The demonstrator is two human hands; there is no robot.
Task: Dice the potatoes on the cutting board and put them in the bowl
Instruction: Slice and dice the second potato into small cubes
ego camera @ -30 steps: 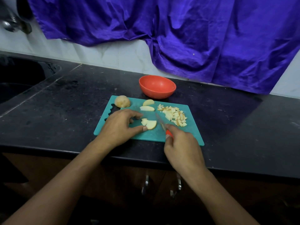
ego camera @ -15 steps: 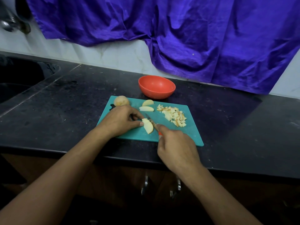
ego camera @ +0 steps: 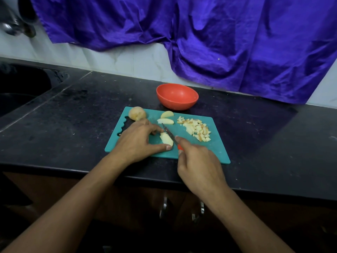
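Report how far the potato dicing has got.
Done: a pile of dice lies on the right of the board. In hand: the left hand steadies a slice while the right hand holds the knife against it. Left: two slices and a potato at its far edge, then moving everything into the bowl, which looks empty.

Knife handle [ego camera: 180, 147] mostly hidden inside the right hand [ego camera: 198, 167] — metal fixture [ego camera: 8, 27] blurred, edge-cut.

dim, soft-edged, wide-angle distortion
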